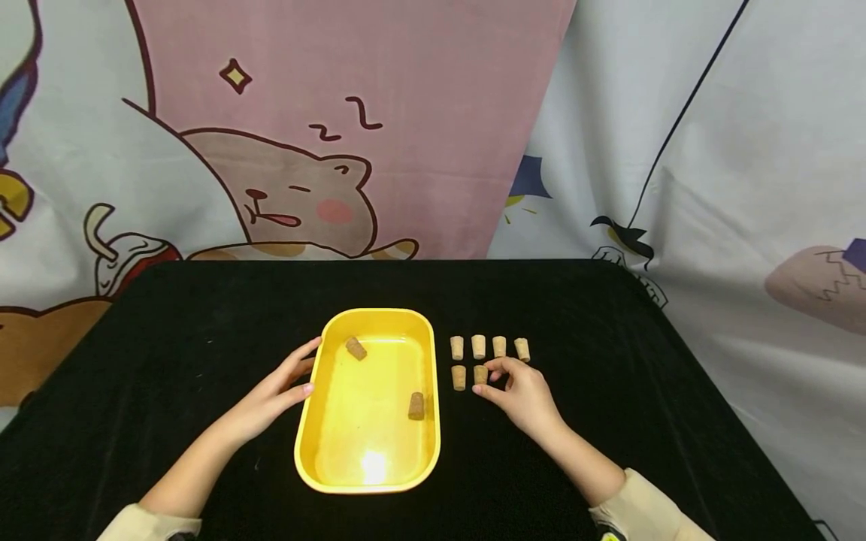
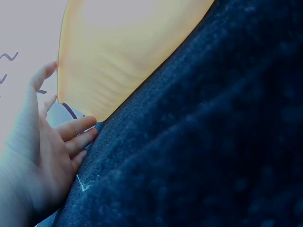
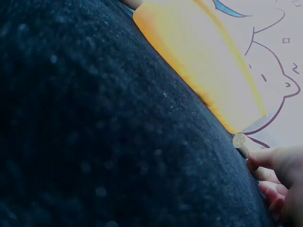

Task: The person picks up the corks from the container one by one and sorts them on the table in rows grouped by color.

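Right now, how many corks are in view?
8: two corks inside the tray, four in the far row right of it, two nearer; the right hand may hide more.

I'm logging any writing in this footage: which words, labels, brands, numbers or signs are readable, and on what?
"Z Z": two squiggles that look like these letters, above the sleeping animal on the backdrop.
Outlined lettering on the backdrop beside the table's right edge: partly hidden, too unclear to read.
Yellow tray, corks: no text visible.
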A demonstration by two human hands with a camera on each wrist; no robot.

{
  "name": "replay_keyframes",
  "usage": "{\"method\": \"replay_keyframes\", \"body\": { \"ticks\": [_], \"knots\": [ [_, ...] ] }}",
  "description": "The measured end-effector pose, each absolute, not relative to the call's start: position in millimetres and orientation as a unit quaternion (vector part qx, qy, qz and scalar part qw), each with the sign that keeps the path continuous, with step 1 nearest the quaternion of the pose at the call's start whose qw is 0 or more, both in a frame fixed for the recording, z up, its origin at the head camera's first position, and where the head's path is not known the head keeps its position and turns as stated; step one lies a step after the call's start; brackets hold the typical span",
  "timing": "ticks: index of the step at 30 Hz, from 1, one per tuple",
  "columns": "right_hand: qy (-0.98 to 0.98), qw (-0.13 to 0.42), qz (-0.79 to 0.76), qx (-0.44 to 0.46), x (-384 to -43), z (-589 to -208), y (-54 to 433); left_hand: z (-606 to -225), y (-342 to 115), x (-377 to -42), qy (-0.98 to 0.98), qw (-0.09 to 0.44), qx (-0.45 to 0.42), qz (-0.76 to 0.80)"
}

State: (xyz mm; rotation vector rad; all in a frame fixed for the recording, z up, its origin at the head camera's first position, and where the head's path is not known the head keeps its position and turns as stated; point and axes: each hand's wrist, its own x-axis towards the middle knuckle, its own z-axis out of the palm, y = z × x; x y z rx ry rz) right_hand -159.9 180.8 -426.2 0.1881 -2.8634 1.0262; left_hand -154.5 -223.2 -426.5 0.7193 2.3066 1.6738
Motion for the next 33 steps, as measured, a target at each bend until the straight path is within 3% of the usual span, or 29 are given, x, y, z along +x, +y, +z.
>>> {"method": "replay_keyframes", "body": {
  "ticks": [11, 21, 26, 33],
  "knots": [
    [-0.946, 0.068, 0.306, 0.089, -153.7, -419.5, 181.7, -425.4, -222.8, -153.6, 0.780, 0.104, 0.239, 0.569],
    [-0.912, 0.160, 0.316, 0.206, -146.9, -384.1, 171.8, -424.0, -220.8, -153.2, 0.783, 0.103, 0.233, 0.567],
    [-0.884, 0.144, 0.343, 0.284, -152.9, -359.9, 159.0, -424.5, -221.2, -153.1, 0.784, 0.102, 0.234, 0.566],
    [-0.847, 0.074, 0.359, 0.384, -171.1, -340.9, 140.1, -424.0, -221.2, -152.2, 0.785, 0.099, 0.234, 0.565]
  ]
}}
